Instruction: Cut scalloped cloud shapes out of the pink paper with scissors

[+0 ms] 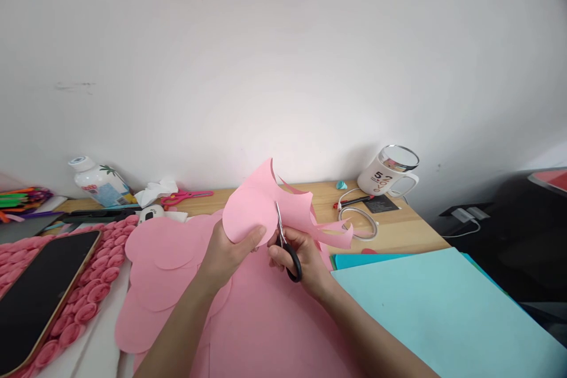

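My left hand (233, 251) pinches a pink paper circle (248, 212) near its lower edge, thumb on top. Behind and to the right of the circle spreads the rest of the pink sheet (295, 207), with curved cut-outs and thin strips curling at the right. In my right hand (305, 257) is a pair of scissors (290, 254) with black handles, its blades pointing up along the circle's right edge. Several cut pink circles (172, 248) lie overlapping to the left, and a large pink sheet (279, 319) lies beneath my hands.
Light blue sheets (434, 301) lie at the right. A white mug (385, 171), a coiled cable (365, 230) and pink scissors (183, 196) are at the back. A white bottle (101, 182) leans by the wall. The phone (48, 295) rests on rolled pink flowers (95, 295).
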A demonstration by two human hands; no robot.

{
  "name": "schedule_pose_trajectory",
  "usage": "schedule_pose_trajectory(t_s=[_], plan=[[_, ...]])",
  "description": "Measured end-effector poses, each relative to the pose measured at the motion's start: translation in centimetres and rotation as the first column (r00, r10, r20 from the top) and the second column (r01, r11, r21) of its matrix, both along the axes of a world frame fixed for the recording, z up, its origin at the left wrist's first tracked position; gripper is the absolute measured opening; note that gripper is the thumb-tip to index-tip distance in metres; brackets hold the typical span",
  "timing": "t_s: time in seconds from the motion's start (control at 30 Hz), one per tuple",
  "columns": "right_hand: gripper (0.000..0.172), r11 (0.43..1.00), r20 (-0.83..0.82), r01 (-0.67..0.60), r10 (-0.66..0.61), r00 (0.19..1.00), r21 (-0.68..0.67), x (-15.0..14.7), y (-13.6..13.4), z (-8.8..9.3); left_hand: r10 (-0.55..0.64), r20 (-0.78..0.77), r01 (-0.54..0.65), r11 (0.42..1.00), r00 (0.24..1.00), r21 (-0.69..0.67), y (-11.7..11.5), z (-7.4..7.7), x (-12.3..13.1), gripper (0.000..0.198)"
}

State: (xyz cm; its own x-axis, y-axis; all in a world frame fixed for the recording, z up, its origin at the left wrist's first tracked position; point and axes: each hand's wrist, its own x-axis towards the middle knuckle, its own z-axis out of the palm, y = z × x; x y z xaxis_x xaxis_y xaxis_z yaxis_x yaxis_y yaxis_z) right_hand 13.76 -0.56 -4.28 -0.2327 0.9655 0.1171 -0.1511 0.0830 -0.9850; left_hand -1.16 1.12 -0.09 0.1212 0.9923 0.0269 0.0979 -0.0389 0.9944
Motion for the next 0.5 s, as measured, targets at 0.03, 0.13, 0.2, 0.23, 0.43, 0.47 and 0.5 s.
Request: schedule_pose_trajectory(t_s=[0.03,0.13,0.2,0.23,0.43,0.47,0.5], plan=[[0.028,1.000,0.002,-0.001,0.001,1.000,0.001,0.00,-0.01,0.04,0.001,0.002,-0.001,1.000,1.000,0.001,-0.01,0.02,0.01,0.014],[0.029,1.000,0.005,-0.002,0.002,1.000,-0.004,0.01,-0.05,0.26,0.013,0.007,-0.013,1.000,1.000,-0.003,-0.07,0.02,0.00,0.014],[0.030,1.000,0.001,-0.004,0.004,1.000,-0.012,0.00,-0.09,0.40,0.020,0.007,-0.020,1.000,1.000,-0.011,-0.10,-0.01,-0.01,0.015],[0.031,1.000,-0.001,-0.007,0.007,1.000,-0.015,0.00,-0.10,0.45,0.023,0.007,-0.023,1.000,1.000,-0.013,-0.11,-0.04,-0.02,0.015],[0.033,0.999,0.001,-0.020,0.020,1.000,-0.029,0.01,-0.11,0.66,0.030,-0.001,-0.030,0.999,1.000,0.010,0.00,-0.49,-0.37,0.018],[0.033,0.999,0.000,-0.021,0.021,1.000,-0.029,0.01,-0.11,0.69,0.028,-0.001,-0.028,0.999,1.000,0.020,0.04,-0.60,-0.44,0.018],[0.034,0.999,-0.002,-0.022,0.022,1.000,-0.028,0.00,-0.11,0.72,0.026,0.003,-0.026,0.999,1.000,0.029,0.08,-0.69,-0.49,0.018]])
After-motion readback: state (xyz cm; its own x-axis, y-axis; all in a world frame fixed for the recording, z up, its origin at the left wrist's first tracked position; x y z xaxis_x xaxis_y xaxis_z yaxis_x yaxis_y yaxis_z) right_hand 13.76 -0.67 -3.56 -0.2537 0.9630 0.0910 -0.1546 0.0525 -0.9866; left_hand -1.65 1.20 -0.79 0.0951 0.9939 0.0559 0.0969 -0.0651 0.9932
